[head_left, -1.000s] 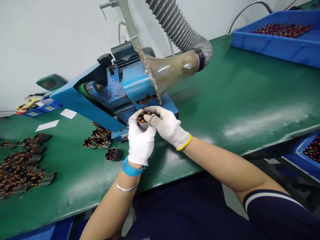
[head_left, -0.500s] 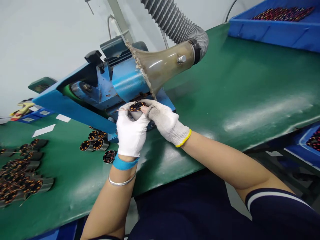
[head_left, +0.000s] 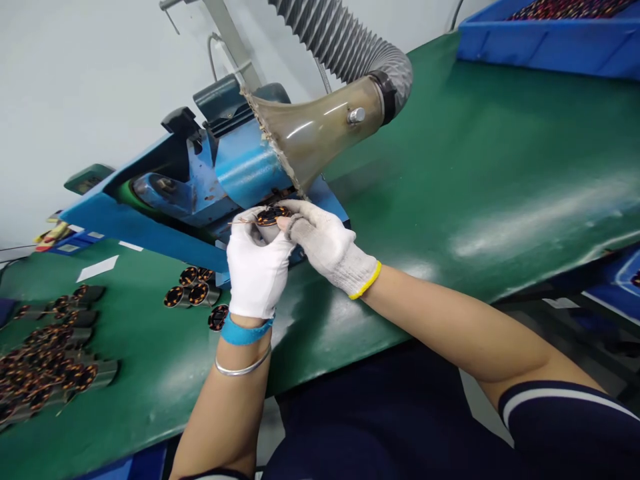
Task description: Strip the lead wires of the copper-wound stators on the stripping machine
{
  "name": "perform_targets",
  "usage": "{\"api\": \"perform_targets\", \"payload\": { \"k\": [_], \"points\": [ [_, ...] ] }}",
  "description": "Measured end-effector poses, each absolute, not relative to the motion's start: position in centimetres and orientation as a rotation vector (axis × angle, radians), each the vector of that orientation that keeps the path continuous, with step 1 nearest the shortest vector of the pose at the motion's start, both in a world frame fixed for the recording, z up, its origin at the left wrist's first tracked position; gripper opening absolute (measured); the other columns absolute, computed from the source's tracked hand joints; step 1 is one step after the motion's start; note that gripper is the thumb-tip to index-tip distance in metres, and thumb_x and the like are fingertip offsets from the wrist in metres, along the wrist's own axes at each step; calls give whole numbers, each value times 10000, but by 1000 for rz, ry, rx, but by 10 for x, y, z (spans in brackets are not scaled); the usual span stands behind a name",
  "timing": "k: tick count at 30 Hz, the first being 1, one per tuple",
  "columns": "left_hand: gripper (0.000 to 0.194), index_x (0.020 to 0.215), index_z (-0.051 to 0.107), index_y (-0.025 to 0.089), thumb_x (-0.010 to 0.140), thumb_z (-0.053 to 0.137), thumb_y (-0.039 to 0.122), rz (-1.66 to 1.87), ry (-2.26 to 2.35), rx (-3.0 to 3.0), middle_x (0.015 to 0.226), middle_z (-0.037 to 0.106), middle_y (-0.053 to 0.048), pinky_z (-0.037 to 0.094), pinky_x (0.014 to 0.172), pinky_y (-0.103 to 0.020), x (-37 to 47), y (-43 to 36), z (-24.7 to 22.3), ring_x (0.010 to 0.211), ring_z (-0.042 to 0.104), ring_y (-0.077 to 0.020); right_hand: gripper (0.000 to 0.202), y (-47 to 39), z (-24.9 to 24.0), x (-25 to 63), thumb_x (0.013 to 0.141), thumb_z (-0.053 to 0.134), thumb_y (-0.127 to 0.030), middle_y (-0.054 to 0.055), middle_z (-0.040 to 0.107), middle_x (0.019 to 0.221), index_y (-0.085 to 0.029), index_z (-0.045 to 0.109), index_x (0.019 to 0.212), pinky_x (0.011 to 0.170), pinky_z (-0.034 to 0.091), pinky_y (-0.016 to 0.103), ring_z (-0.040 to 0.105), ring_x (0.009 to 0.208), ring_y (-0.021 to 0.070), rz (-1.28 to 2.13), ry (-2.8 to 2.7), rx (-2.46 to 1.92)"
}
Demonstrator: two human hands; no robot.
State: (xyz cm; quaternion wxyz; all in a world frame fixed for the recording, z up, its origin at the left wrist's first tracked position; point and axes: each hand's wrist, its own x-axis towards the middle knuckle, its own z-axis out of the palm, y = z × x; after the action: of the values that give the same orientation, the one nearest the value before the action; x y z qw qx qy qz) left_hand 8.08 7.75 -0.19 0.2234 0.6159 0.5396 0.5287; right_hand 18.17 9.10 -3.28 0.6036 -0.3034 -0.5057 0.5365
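Observation:
A motor stator, a grey cylinder with copper windings on its black top, is held between both hands at the front of a blue belt machine. My left hand, in a white glove, wraps round its left side. A thin copper wire sticks out leftward past the fingers. My right hand, in a greyish glove with a yellow cuff, closes on the stator's right side, bare thumb tip at the rim. The far fingers and the machine part behind the stator are partly hidden.
A clear suction hood with a grey hose covers the machine's right end. Several stators stand left of my hands, and more crowd the far left. A blue bin of small parts sits at back right on the green table.
The camera view has shifted a little. Both hands stay at the same place on the machine, still closed around the stator.

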Motion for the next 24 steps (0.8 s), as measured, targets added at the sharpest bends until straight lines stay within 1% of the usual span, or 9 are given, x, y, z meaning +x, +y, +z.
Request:
{"api": "perform_targets", "payload": {
  "k": [3,7,11,17,21,24],
  "points": [
    [383,978,542,203,688,768,309,1464,1468,1767,1003,681,-47,526,969,-402,79,79,-3,960,670,-204,185,90,-32,181,882,570,-263,32,707,1107,-196,623,1046,993,515,266,655,1067,160,1230,-1157,-706],
    [390,972,542,198,679,765,325,1527,1436,1790,969,678,-39,516,970,-385,79,79,-7,934,668,-186,210,88,-32,181,872,571,-260,32,712,1084,-188,623,1063,954,528,246,667,1027,152,1239,-1126,-710],
    [404,973,538,206,684,767,372,1570,1415,1756,961,684,-29,509,976,-380,83,80,-10,935,667,-178,211,87,-30,183,877,549,-253,29,713,1096,-188,625,1063,963,519,243,664,1039,148,1264,-1120,-738],
    [490,982,531,209,653,798,456,1609,1350,1672,974,671,-36,536,925,-371,82,71,-10,917,670,-180,298,81,-29,183,833,580,-293,64,689,1145,-177,605,1106,987,520,314,645,1088,185,1283,-1136,-729],
    [556,1044,501,225,653,803,480,1610,1352,1683,1036,632,-43,561,856,-357,71,51,-20,914,665,-184,383,69,-30,181,756,649,-343,105,654,1129,-161,605,1090,964,524,379,636,1064,224,1123,-1306,-711],
    [552,1065,489,236,670,786,481,1585,1391,1694,1055,613,-47,565,832,-353,60,39,-28,897,658,-181,439,62,-31,182,749,681,-426,114,637,1101,-165,611,1096,948,523,405,632,1043,236,983,-1462,-702]
  ]
}}
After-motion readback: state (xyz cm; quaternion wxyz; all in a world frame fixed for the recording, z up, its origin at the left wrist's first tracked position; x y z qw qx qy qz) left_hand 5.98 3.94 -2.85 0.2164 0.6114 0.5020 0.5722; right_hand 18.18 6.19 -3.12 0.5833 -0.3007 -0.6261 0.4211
